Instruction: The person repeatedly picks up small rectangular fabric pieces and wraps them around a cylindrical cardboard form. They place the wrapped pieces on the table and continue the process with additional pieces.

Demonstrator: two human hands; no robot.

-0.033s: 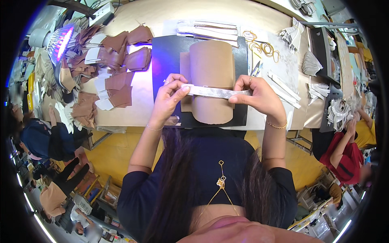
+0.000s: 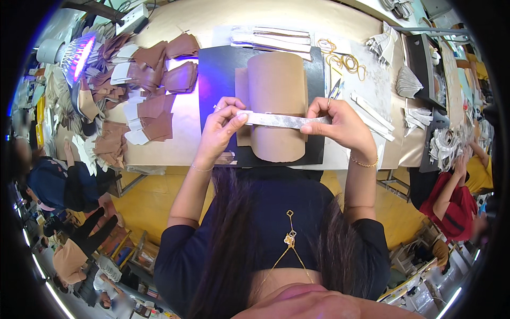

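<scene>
A narrow whitish strip is stretched level across the near half of a tan, rounded cylinder-like form. My left hand pinches the strip's left end between thumb and fingers. At the other end, my right hand grips it with the thumb and bent fingers. A thin brown edge shows along the strip's upper side. The form lies on a flat tan piece, on a black mat. Whether the strip touches the form cannot be made out.
Stacks of brown leather-like pieces lie left, by a lit lamp. More pale strips lie beyond the mat. To the right are yellow cord, a pointed tool and loose strips. Another person in red works at far right.
</scene>
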